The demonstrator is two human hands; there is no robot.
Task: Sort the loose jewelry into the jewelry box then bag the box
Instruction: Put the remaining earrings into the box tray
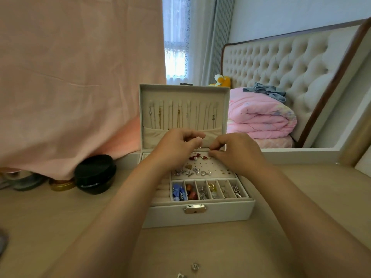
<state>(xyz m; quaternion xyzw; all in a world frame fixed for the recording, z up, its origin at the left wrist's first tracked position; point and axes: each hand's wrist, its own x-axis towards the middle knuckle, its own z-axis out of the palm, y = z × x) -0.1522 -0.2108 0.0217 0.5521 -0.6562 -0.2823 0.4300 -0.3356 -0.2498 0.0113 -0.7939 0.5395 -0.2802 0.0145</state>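
Nearest to us, two small loose pieces (pixel 195 266) lie on the table (pixel 60 227), not yet sorted. Just beyond them stands the jewelry box (pixel 198 216), open, with its latch (pixel 195 209) facing us. Behind the front wall runs a row of narrow compartments (pixel 208 190) holding beads and metal bits, and behind that sits the perforated earring panel (pixel 214 166), with silver pieces along its near edge and a red one farther back. Both our hands hover over the back of this panel. The left hand (pixel 176 146) has its fingers curled, pinching a pearl earring (pixel 199 139). The right hand (pixel 237 152) has its fingertips drawn together close beside it, on something too small for us to name. We judge the step to be seating this earring in the panel. To do it well, we should keep the post upright, pick a free hole well clear of the red piece, and steady the box so nothing spills. Behind the hands rises the lid (pixel 184 97), hung with fine necklaces (pixel 178 117). A black round case (pixel 95 173) sits on the table to the left.
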